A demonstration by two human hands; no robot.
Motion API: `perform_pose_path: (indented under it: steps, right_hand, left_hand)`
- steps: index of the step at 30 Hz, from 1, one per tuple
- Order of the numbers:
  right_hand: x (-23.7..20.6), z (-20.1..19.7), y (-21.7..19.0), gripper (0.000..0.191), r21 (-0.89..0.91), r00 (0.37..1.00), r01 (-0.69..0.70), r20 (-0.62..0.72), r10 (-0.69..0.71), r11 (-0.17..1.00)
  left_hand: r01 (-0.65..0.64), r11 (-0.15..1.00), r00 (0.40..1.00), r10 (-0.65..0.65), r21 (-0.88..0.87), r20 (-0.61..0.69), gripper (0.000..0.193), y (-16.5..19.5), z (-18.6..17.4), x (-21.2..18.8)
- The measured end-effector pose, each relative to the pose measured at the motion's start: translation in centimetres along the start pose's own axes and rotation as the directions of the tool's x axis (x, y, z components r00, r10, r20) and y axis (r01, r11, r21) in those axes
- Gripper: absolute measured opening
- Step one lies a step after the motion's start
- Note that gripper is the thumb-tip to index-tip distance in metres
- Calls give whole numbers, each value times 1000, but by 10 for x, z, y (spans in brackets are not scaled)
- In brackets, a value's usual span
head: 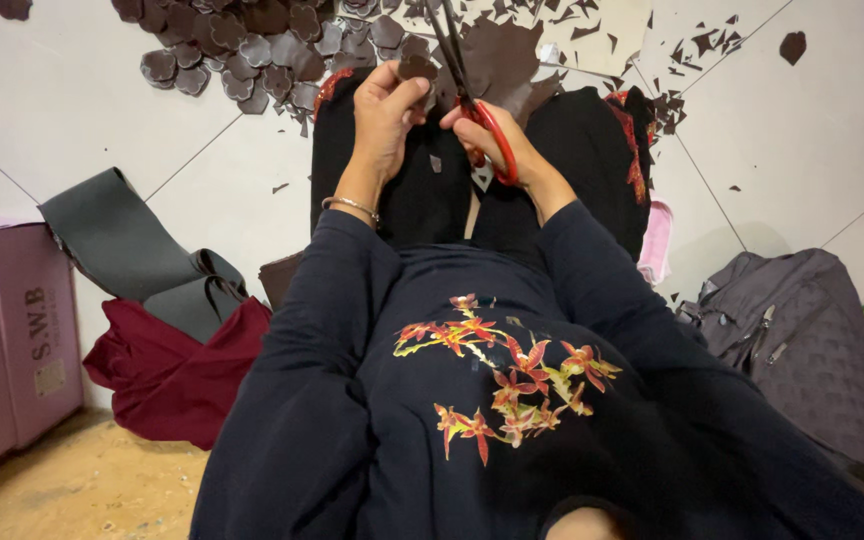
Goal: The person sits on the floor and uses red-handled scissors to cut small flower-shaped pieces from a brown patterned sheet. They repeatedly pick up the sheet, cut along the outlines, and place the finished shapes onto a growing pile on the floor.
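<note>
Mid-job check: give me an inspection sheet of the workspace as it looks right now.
Surface: pale tiled floor, sandy patch near the boxes.
Job's things: red-handled scissors cutting a dark brown sheet; pile of cut brown shapes.
Clutter: brown offcuts scattered on the tiles.
Grippers: left hand pinches a brown piece; right hand works the scissors.
Cables: nothing seen.
Surroundings: pink boxes, grey roll, maroon cloth, grey backpack.

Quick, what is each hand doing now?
Left hand: closed on a brown piece.
Right hand: closed on red-handled scissors.
</note>
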State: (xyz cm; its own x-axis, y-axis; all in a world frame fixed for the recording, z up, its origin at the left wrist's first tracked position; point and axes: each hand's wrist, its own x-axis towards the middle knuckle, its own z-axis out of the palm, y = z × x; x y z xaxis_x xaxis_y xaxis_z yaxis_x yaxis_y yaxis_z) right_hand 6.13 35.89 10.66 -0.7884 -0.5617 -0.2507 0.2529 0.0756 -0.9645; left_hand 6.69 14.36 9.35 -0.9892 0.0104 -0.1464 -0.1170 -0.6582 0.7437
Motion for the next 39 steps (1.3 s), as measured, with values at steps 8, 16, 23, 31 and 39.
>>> perform_pose_path:
  steps: [8,16,23,31,39]
  right_hand:
    - [-1,3,-10,26,68,985,18,-171,-6,998]
    - [3,-5,7,35,21,982,38,-185,-34,999]
    - [6,-2,19,55,-146,1000,1,-7,-3,989]
    - [5,2,14,63,-162,999,-44,-7,43,986]
    - [1,4,0,78,-221,999,6,34,1,975]
  left_hand:
    - [94,978,995,-99,185,22,18,1,7,-1]
    - [65,984,998,-65,163,-6,22,-7,3,4]
    - [82,989,977,-105,-126,-185,22,-5,-2,10]
    - [83,992,985,-96,-94,-144,21,-1,2,6]
    - [85,996,988,-86,-15,-127,23,6,8,2]
